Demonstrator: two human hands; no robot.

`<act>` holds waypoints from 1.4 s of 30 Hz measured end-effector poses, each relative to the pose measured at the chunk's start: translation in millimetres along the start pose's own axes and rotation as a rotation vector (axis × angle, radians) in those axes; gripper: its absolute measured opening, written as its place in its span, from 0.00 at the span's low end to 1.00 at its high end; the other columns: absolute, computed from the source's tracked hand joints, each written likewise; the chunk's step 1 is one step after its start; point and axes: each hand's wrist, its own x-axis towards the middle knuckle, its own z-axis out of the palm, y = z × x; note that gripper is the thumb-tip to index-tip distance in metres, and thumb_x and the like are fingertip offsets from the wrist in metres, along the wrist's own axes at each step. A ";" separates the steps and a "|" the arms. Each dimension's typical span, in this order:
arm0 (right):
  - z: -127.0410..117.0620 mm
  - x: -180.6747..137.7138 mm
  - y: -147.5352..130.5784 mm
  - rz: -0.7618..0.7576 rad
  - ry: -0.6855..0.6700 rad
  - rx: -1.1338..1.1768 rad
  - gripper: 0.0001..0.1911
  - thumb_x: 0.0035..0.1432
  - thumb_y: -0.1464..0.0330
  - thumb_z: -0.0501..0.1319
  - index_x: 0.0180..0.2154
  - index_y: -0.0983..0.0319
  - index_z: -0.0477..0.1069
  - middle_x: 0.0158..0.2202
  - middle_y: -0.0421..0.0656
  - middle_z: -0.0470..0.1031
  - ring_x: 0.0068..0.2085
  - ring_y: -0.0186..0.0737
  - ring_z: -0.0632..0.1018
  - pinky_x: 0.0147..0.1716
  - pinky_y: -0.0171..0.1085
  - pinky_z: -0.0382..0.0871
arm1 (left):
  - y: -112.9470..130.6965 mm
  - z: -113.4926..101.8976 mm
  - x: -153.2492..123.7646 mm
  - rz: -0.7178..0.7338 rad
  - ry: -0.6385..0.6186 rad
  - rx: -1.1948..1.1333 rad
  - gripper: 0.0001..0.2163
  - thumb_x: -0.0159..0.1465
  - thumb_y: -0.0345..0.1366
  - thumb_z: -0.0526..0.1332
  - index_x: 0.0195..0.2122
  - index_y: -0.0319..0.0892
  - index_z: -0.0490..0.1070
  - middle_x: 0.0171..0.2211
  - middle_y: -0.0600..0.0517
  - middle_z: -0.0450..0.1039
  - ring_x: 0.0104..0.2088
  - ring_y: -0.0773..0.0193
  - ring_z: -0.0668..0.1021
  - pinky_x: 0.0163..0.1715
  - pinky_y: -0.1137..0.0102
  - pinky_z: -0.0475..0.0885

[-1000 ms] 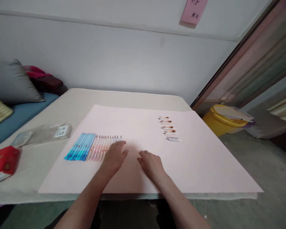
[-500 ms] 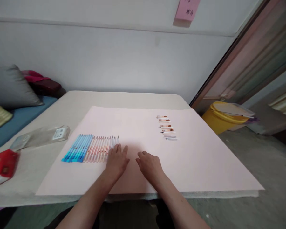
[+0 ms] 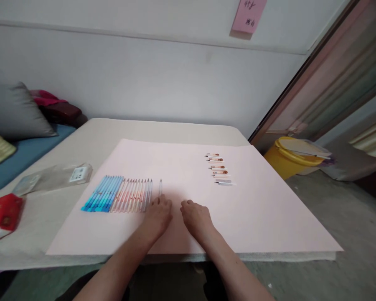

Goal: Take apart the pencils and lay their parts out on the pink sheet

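Observation:
A single pen [image 3: 161, 187] lies a little apart from the right end of a row, its tip pointing away from me. My left hand [image 3: 159, 214] covers its lower part, fingers bent and closed on it. To the left, pale pens with orange and reddish marks [image 3: 131, 195] lie side by side, continuing a row of blue pens [image 3: 102, 194]. My right hand [image 3: 196, 214] rests on the pink sheet [image 3: 257, 217], loosely curled with fingers slightly apart; no object shows in it. Farther right, several short pen refills or pen parts [image 3: 219, 167] are laid out in a column.
Along the left side of the table [image 3: 113, 128] are a clear plastic packet [image 3: 56, 179] and a red-and-white pack [image 3: 4, 215]. Beyond the right edge, a yellow bucket [image 3: 278, 159] stands on the floor. A wall [image 3: 163, 83] rises behind the table.
My left hand has shifted slightly right, and the end pen now sits separated from the row. The right hand stays nearly in place. The view has tilted slightly.

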 end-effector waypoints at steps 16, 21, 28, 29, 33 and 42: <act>13.2 12.3 -24.0 -0.192 0.084 0.028 0.17 0.59 0.69 0.51 0.51 0.58 0.61 0.48 0.49 0.66 0.46 0.46 0.68 0.41 0.41 0.61 | -18.6 -56.9 8.2 -0.221 0.494 -1.001 0.10 0.54 0.39 0.61 0.35 0.41 0.73 0.33 0.48 0.75 0.35 0.59 0.76 0.38 0.65 0.68; 24.2 18.5 -32.1 -0.225 0.044 0.006 0.14 0.58 0.71 0.52 0.47 0.62 0.65 0.50 0.51 0.65 0.50 0.47 0.65 0.44 0.43 0.60 | -25.5 -56.4 4.5 -0.331 0.427 -1.512 0.10 0.51 0.35 0.64 0.33 0.37 0.72 0.35 0.46 0.74 0.34 0.63 0.77 0.34 0.70 0.69; 25.7 28.5 -27.5 -0.141 0.039 0.003 0.15 0.52 0.81 0.49 0.39 0.63 0.68 0.40 0.50 0.70 0.41 0.43 0.70 0.34 0.36 0.61 | -26.6 -53.8 5.7 -0.459 0.350 -1.729 0.07 0.50 0.29 0.64 0.32 0.36 0.71 0.34 0.45 0.74 0.33 0.66 0.76 0.32 0.73 0.70; 25.0 29.5 -25.9 -0.122 0.061 0.034 0.16 0.52 0.81 0.49 0.39 0.62 0.67 0.39 0.49 0.70 0.39 0.42 0.70 0.33 0.36 0.61 | -25.8 -52.8 5.5 -0.466 0.336 -1.736 0.07 0.50 0.28 0.64 0.32 0.36 0.71 0.34 0.45 0.74 0.33 0.66 0.76 0.31 0.73 0.70; 18.8 34.7 -18.0 0.009 0.184 0.456 0.11 0.52 0.78 0.50 0.34 0.61 0.66 0.28 0.43 0.71 0.31 0.38 0.72 0.30 0.35 0.61 | -21.3 -45.9 5.1 -0.494 0.334 -1.729 0.08 0.50 0.27 0.64 0.32 0.37 0.71 0.33 0.47 0.73 0.32 0.68 0.76 0.31 0.74 0.70; -8.9 17.2 -21.0 0.126 -0.145 1.750 0.15 0.43 0.65 0.65 0.35 0.64 0.67 0.26 0.41 0.73 0.21 0.32 0.72 0.19 0.30 0.61 | -10.0 -46.2 6.5 -0.389 0.277 -1.935 0.08 0.54 0.25 0.61 0.36 0.37 0.70 0.38 0.44 0.74 0.40 0.62 0.76 0.39 0.68 0.72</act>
